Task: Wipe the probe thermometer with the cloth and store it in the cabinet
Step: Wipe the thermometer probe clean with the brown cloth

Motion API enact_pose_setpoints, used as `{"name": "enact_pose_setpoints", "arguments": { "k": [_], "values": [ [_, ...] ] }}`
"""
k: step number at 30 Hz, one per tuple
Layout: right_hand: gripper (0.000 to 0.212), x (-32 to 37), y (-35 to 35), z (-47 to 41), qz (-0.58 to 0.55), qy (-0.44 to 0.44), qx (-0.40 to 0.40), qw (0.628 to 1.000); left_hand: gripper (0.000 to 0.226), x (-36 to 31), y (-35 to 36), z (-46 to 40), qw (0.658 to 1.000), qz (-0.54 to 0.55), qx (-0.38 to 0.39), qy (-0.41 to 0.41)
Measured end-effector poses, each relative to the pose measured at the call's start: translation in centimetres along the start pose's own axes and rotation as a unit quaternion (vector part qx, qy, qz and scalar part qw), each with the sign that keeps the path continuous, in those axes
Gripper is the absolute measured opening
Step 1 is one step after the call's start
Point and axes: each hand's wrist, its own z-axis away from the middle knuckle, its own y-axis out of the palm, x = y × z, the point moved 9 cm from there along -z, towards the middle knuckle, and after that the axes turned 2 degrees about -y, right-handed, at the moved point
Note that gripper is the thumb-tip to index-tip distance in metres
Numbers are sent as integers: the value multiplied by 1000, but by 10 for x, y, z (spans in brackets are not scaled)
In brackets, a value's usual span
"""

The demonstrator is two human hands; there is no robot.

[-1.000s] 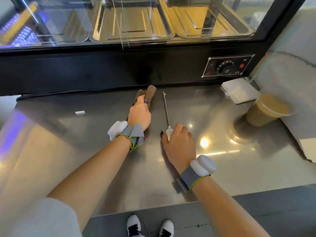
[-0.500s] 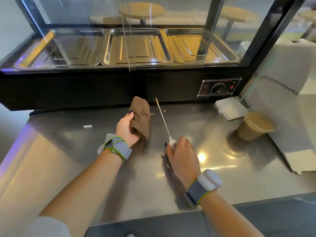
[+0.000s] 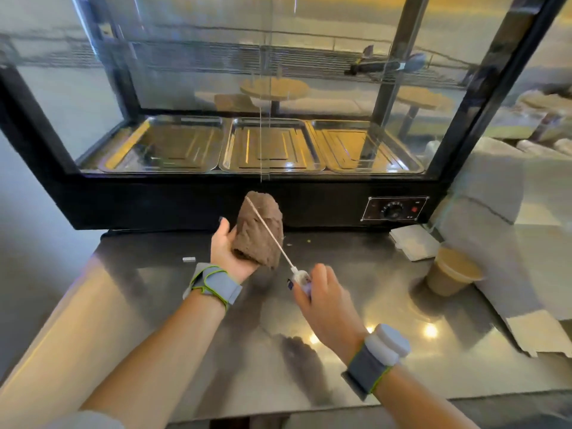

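The probe thermometer (image 3: pixel 270 235) is held off the table (image 3: pixel 387 351), its white handle gripped in the closed right hand (image 3: pixel 325 297) and its thin metal stem slanting up and to the left. The stem is seen lying across the front of the brown cloth (image 3: pixel 258 233), the tip reaching the cloth's upper left edge; whether the metal is pressed against the fabric or only passes in front of it cannot be told from this view. The cloth is cradled in the left hand (image 3: pixel 229 253), which is curled around its lower left side, palm turned up, with the bulk of the cloth standing above the fingers.

The wiping step is judged to be just at hand: both things are lifted and brought together, but no stroke can be confirmed. For the next move, the cloth would need to be folded or pinched round the stem and drawn along its length, with care taken of the pointed tip near the left thumb.

Storage is not yet begun. The glass-fronted cabinet (image 3: pixel 216 199) stands directly behind both hands, at the far edge of the table.
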Motion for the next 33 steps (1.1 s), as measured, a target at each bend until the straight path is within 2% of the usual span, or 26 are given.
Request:
{"name": "enact_pose_setpoints", "arguments": {
  "k": [4, 13, 16, 25, 33],
  "values": [
    [32, 11, 3, 2, 73, -21, 26, 997, 73, -5, 6, 2, 1000, 17, -22, 10],
    [26, 16, 3, 2, 41, -32, 44, 998, 68, -17, 3, 11, 991, 37, -113, 53],
    [30, 18, 3, 2, 36, -38, 39, 998, 63, -19, 4, 14, 989, 51, -128, 59],
    [29, 15, 3, 2, 34, -60, 38, 997, 64, -34, -10, 19, 977, 111, -170, 71],
    [26, -2, 2, 13, 65, -68, 48, 994, 55, -59, -23, 22, 979, 86, -164, 81]
  ]
}}
